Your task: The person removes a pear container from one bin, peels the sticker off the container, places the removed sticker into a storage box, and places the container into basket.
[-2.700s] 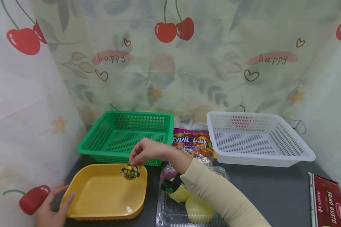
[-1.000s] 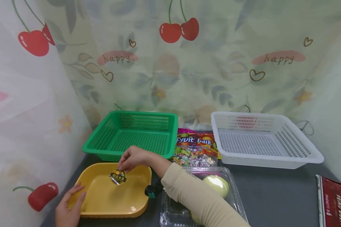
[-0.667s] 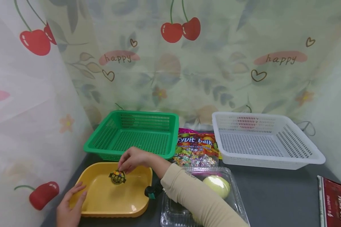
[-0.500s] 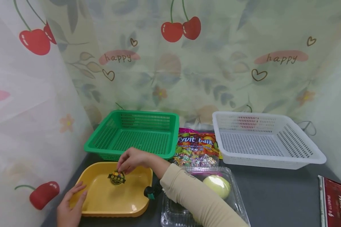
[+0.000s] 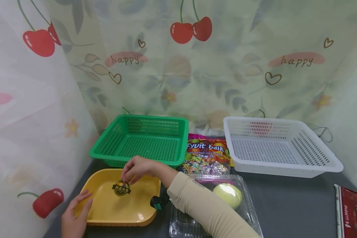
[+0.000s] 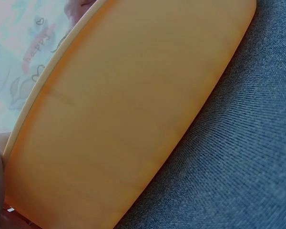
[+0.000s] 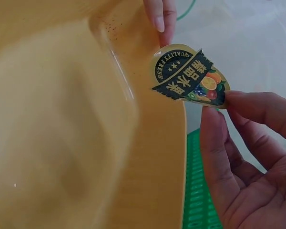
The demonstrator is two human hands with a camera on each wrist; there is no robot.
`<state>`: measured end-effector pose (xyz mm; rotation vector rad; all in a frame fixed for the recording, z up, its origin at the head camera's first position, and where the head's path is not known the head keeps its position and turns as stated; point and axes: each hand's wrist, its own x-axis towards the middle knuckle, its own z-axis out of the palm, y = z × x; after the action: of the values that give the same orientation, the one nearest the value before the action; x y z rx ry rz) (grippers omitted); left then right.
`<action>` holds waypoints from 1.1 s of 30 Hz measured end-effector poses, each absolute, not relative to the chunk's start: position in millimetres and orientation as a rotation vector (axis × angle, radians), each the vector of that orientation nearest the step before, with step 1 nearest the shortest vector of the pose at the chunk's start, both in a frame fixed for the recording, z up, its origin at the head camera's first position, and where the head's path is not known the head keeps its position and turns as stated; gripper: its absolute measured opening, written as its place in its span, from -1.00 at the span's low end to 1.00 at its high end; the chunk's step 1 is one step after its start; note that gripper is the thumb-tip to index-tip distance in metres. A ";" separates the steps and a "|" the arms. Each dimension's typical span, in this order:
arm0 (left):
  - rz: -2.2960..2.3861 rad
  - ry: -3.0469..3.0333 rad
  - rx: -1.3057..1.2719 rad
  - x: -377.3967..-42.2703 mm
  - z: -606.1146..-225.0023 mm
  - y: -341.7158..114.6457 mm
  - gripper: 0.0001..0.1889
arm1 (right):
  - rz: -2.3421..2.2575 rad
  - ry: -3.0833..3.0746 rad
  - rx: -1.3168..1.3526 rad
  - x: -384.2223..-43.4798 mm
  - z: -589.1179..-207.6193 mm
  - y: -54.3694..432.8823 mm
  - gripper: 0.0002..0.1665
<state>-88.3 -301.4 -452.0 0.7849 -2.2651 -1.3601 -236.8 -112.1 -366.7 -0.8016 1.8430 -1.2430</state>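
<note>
A shallow yellow tray point(image 5: 113, 213) with rounded corners stands at the front left of the dark table. My left hand point(image 5: 75, 215) grips its left rim, the thumb over the inside; the left wrist view is filled mostly by the outer wall of the tray point(image 6: 124, 105). Between the thumb and fingertip of my right hand point(image 5: 138, 170) is pinched a round fruit sticker point(image 5: 121, 188), dark with gold edging. Close up in the right wrist view, the sticker point(image 7: 186, 76) shows printed fruit and "QUALITY FRESH", and bends slightly above the tray's rim.
Behind the tray is a green basket point(image 5: 150, 147); a white basket point(image 5: 261, 152) stands back right. Between them lies a fruit candy bag point(image 5: 206, 153). A clear plastic box point(image 5: 250, 211) with a pale yellow-green round item sits under my right forearm. A red spaghetti packet point(image 5: 352, 211) lies far right.
My right hand has carried the pinched sticker leftward over the tray, from near its back right corner. My left hand has stayed on the left rim. The head view has shifted slightly.
</note>
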 end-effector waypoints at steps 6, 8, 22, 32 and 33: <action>-1.367 -2.263 0.783 -88.9 -453.7 -302.0 -0.60 | -1.235 1.819 -0.818 -235.6 -368.3 -114.1 -0.86; -1.370 -2.261 0.782 -89.0 -454.6 -302.7 -0.60 | -1.233 1.804 -0.825 -235.0 -368.3 -114.5 -0.86; -1.362 -2.244 0.773 -88.8 -455.0 -302.5 -0.62 | -1.265 1.772 -0.840 -229.7 -366.8 -117.5 -0.88; -1.279 -2.222 0.725 -86.6 -459.6 -301.4 -0.67 | -1.287 1.745 -0.848 -226.5 -369.3 -123.8 -0.88; -1.269 -2.217 0.722 -86.4 -459.7 -301.2 -0.68 | -1.289 1.745 -0.848 -226.3 -369.6 -124.3 -0.89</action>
<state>-86.4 -301.2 -459.7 0.7224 -2.2168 -1.2685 -226.3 -124.3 -369.6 -0.8476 1.7448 -1.2894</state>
